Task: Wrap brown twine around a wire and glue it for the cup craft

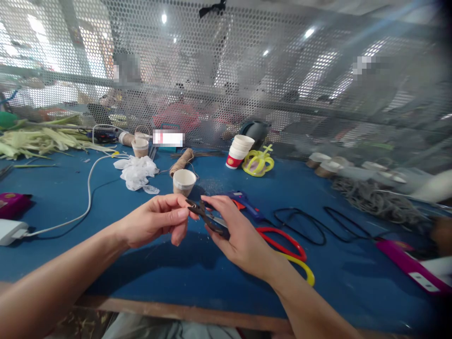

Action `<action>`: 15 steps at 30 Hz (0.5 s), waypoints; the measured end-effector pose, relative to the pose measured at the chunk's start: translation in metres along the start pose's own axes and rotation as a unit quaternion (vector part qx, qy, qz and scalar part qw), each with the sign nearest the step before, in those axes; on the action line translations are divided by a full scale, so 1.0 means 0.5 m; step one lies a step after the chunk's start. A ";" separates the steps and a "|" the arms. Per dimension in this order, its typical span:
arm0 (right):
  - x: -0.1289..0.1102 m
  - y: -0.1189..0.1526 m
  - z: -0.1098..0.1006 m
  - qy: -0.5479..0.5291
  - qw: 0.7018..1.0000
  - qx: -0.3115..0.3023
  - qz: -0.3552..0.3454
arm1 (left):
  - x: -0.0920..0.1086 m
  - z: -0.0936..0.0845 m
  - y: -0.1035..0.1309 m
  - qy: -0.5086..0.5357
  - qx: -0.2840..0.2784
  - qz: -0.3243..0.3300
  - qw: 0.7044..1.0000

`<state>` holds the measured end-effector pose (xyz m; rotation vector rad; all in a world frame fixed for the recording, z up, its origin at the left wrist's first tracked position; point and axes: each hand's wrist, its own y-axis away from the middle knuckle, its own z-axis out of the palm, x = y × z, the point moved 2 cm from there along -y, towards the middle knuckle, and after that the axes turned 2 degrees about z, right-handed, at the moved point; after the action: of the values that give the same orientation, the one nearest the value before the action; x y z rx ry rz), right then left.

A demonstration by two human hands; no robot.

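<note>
My left hand [158,219] is closed in a pinch at the middle of the table. What its fingertips hold is too small to make out. My right hand [243,235] is wrapped round a dark cutting tool that looks like pliers [203,214]. The tool's black tips reach the fingertips of my left hand. Just beyond my hands stands a paper cup [184,181] wrapped in twine. A blue glue gun [249,205] lies behind my right hand. A red loop handle [286,241] and a yellow loop handle [303,269] show beside my right wrist, partly hidden by it.
Beyond lie a twine roll [181,162], crumpled white plastic [137,172], stacked paper cups [240,150] and a yellow crown-like piece [258,163]. Husks [38,139] are far left, grey cord [377,200] right. Cables run to a purple power strip [411,266]. Perforated metal [226,70] closes the back.
</note>
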<state>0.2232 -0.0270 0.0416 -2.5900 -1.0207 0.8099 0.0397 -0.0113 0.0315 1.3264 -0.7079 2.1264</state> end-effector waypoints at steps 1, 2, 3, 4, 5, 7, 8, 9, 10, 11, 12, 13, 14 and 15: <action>0.000 0.000 0.000 -0.002 1.000 0.000 0.001 | 0.000 0.000 0.000 -0.006 0.001 0.001 1.000; -0.001 0.000 -0.001 -0.003 1.000 0.001 0.001 | 0.000 -0.001 0.000 -0.012 0.003 0.003 1.000; -0.001 0.000 -0.001 -0.003 1.000 0.003 0.000 | 0.000 -0.002 0.001 -0.019 0.005 0.004 1.000; -0.002 -0.001 -0.001 -0.003 1.000 0.006 -0.002 | -0.001 -0.003 0.001 -0.027 0.008 0.006 1.000; -0.002 -0.001 -0.001 -0.002 1.000 0.007 -0.004 | -0.001 -0.003 0.001 -0.035 0.010 0.008 0.999; -0.003 -0.001 -0.002 0.000 1.000 0.010 -0.008 | 0.000 -0.004 0.002 -0.051 0.012 0.014 0.999; -0.003 -0.001 -0.002 0.000 1.000 0.011 -0.010 | 0.000 -0.004 0.002 -0.057 0.012 0.017 0.998; -0.003 -0.001 -0.001 0.000 1.000 0.011 -0.010 | 0.001 -0.004 0.002 -0.062 0.011 0.020 0.998; -0.003 0.000 -0.001 0.000 1.000 0.011 -0.009 | 0.002 -0.004 0.002 -0.063 0.009 0.022 0.998; -0.003 0.000 -0.001 0.001 1.000 0.012 -0.008 | 0.003 -0.003 0.002 -0.064 0.006 0.023 0.998; -0.003 0.000 -0.001 0.003 1.000 0.012 -0.007 | 0.004 -0.002 0.002 -0.064 0.003 0.024 0.998; -0.003 0.000 -0.001 0.005 1.000 0.013 -0.006 | 0.005 -0.002 0.002 -0.064 0.002 0.023 0.998; -0.003 0.001 -0.002 0.005 1.000 0.014 -0.006 | 0.005 -0.001 0.002 -0.065 0.001 0.022 0.998; -0.004 0.001 -0.002 0.006 1.000 0.015 -0.007 | 0.006 -0.001 0.002 -0.067 0.002 0.020 0.998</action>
<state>0.2227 -0.0285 0.0429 -2.5568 -1.0140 0.7999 0.0375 -0.0111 0.0336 1.4790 -0.7906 2.0858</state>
